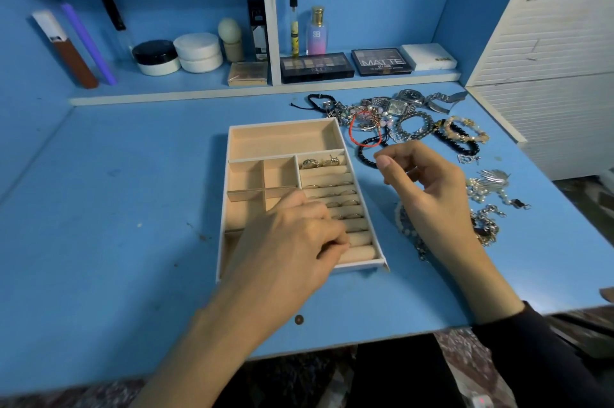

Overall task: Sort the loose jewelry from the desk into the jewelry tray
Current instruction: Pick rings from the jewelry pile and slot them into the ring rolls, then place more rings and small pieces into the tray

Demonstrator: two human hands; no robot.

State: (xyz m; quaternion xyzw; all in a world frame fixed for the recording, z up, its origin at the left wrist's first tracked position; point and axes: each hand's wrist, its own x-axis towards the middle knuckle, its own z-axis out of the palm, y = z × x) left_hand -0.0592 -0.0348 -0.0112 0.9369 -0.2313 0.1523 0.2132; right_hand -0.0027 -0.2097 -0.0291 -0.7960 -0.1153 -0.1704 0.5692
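The left hand (292, 241) reaches in from near left, fingers curled onto the ring rolls (332, 180); I cannot tell whether it pinches anything. The tray (282, 124) lies mid-desk (133, 208), long axis near to far. The right hand (428, 188) hovers beside it, loosely curled, nothing visible inside. Loose jewelry (398, 118) spreads rightward. A far palette (382, 61) reads "MATTE".

One head view only. You're looking forward and steeply down at the jewelry tray (282, 141) from close above, the shelf (166, 96) behind it up top and the desk's (99, 208) near edge below. Wide-angle, so edges probably bend.
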